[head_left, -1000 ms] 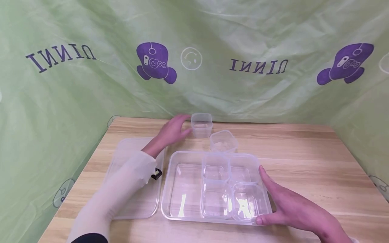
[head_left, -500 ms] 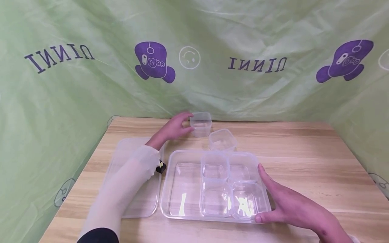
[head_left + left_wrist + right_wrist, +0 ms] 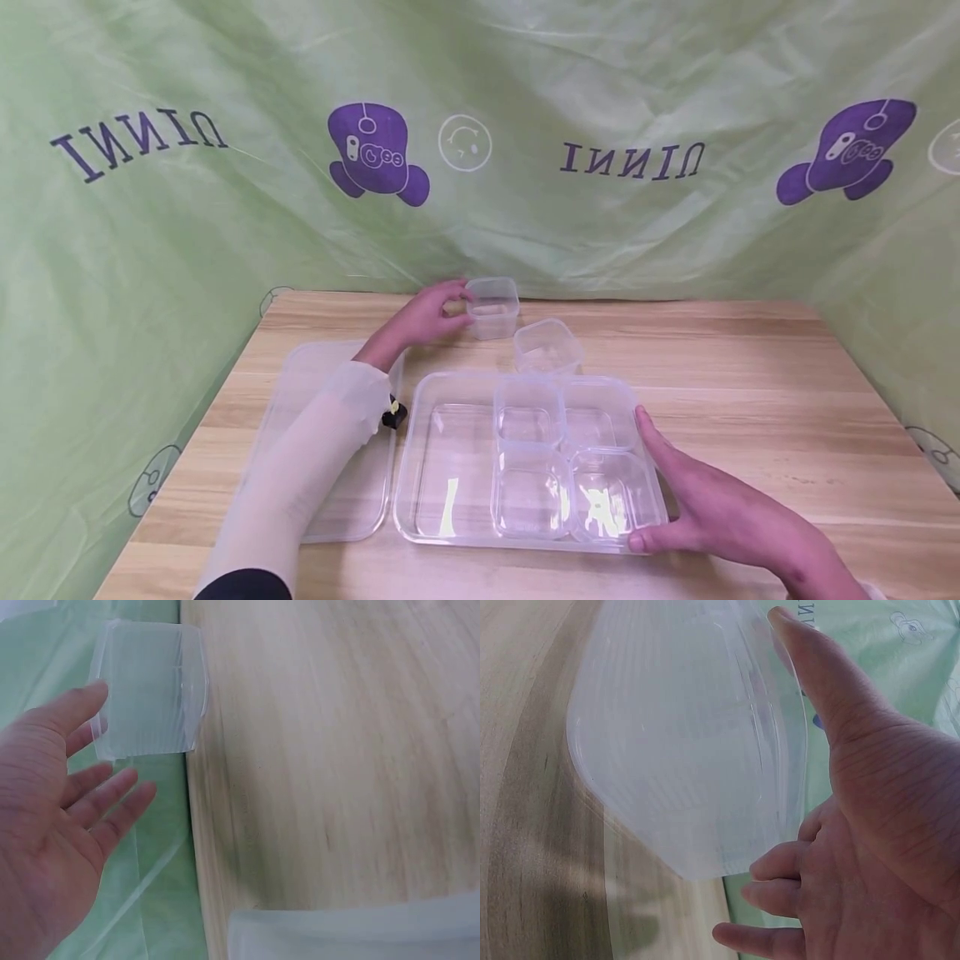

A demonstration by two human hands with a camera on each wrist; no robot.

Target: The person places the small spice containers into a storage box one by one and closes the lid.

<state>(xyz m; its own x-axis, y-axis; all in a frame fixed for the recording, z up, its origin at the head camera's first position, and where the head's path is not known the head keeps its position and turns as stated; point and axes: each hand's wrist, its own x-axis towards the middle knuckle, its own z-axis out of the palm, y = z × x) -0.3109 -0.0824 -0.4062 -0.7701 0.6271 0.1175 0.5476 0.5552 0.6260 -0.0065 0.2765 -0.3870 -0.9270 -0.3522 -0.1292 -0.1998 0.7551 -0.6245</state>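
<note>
At the table's back edge, a small clear plastic container (image 3: 492,310) stands upright. My left hand (image 3: 420,321) pinches its left side, thumb (image 3: 94,694) on one side and a fingertip showing through the clear wall. My right hand (image 3: 712,500) spans the right end of a large clear plastic box (image 3: 442,542), its thumb at the near corner and a finger at the far corner. Inside that box's right part sit small clear containers (image 3: 531,496); the box's left part shows its bare floor. Another small container (image 3: 549,348) stands just behind the large box.
A flat translucent lid (image 3: 300,375) lies on the wooden table (image 3: 765,375) to the left, partly under my left forearm. A green printed curtain (image 3: 525,225) hangs behind and at both sides. A small dark object (image 3: 393,413) shows by the left cuff.
My left hand has closed in on the back container and now touches its left side. The right hand and the large box have stayed in place.
</note>
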